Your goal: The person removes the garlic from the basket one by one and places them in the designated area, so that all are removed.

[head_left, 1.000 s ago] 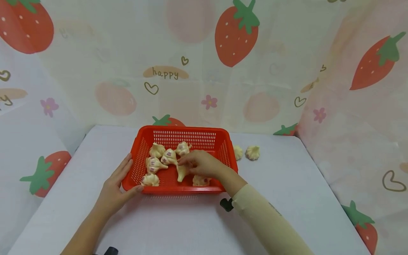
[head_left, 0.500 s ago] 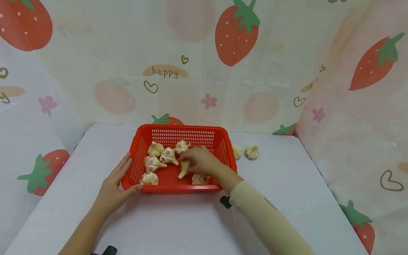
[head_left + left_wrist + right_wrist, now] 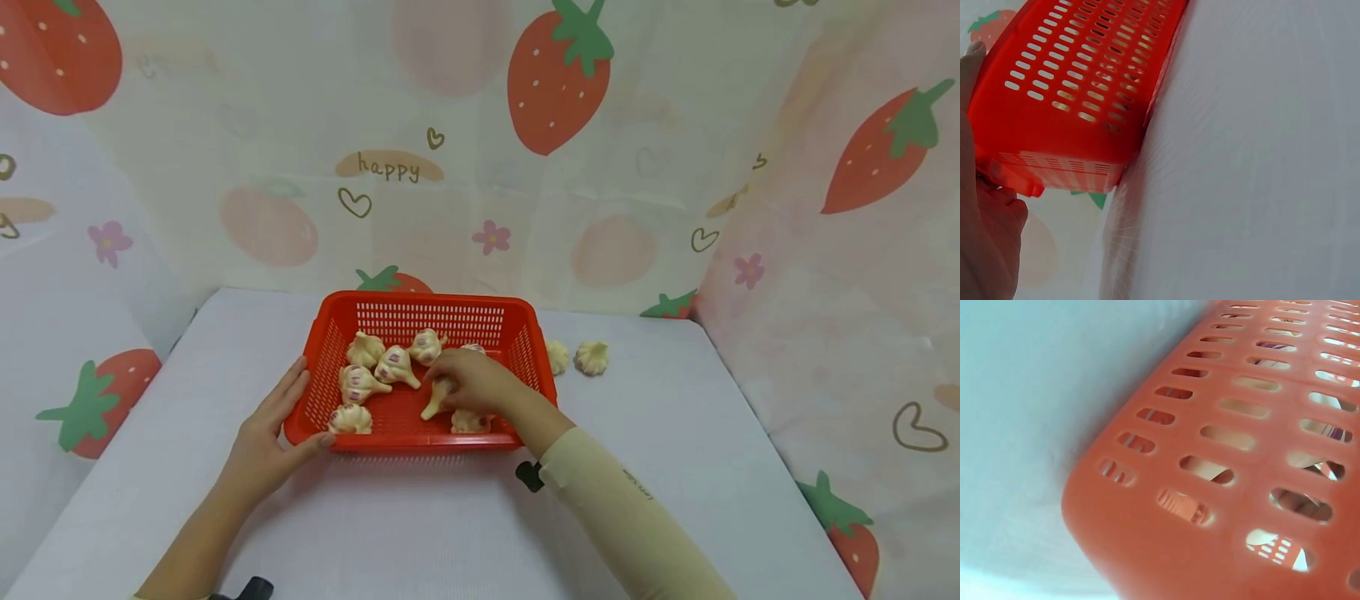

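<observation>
A red plastic basket (image 3: 420, 445) with slotted walls stands on the table and holds several garlic bulbs. My left hand (image 3: 264, 450) holds its front left corner, thumb over the front rim and fingers along the left side. In the left wrist view, fingers (image 3: 1005, 209) curl by the basket's rim. Inside the basket, my right hand (image 3: 474, 382) grips a garlic bulb (image 3: 435, 405), its stem pointing down toward the front left; the hand covers the rest. Right of it another garlic bulb (image 3: 471, 422) lies at the front wall. The right wrist view shows mainly the basket's slotted outer wall (image 3: 1166, 550).
Left in the basket lie several bulbs, among them one garlic bulb (image 3: 397, 367) near the middle and another (image 3: 350, 419) at the front corner. Outside, to the right, two bulbs (image 3: 592, 357) sit on the white tabletop (image 3: 660, 433). A strawberry-print cloth (image 3: 487, 192) rises behind.
My right hand has shifted slightly right within the basket, and the gripped garlic bulb has turned a little with it. The left hand keeps its place on the basket.
</observation>
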The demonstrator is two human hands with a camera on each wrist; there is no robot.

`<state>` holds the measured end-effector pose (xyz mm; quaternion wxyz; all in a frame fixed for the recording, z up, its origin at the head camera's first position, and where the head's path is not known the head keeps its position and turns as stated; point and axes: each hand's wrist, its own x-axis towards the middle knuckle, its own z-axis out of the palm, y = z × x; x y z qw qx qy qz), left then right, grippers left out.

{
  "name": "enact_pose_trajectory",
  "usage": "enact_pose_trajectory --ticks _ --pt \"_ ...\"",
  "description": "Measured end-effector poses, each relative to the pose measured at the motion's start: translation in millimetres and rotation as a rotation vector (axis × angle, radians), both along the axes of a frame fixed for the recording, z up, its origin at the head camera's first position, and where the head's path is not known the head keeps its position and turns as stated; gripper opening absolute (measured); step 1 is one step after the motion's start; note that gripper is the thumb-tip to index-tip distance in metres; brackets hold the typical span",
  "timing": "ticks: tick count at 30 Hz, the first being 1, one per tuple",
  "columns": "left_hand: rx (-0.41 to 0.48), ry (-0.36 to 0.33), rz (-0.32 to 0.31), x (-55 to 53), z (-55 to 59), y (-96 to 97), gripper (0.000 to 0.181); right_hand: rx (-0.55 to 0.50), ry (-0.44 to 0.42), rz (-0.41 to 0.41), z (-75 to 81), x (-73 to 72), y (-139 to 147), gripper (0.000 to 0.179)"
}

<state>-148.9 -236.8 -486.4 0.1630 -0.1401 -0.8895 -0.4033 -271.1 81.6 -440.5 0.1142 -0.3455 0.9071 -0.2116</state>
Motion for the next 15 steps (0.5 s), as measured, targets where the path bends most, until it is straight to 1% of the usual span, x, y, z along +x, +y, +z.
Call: enact_pose_trajectory --ticks 6,10,15 --pt "-0.006 -0.007 0.003 0.0 0.1 0.2 0.098 -0.042 -0.051 -0.030 2.2 2.4 -0.1 0.035" --pt "0.002 0.012 -0.006 -0.8 0.2 0.0 0.097 -0.037 -0.047 -0.034 3.1 3.6 0.7 0.038" --pt "0.006 0.036 -0.015 -0.4 1.8 0.1 0.097 0.005 -0.035 -0.061 2.4 5.4 -1.3 0.048"
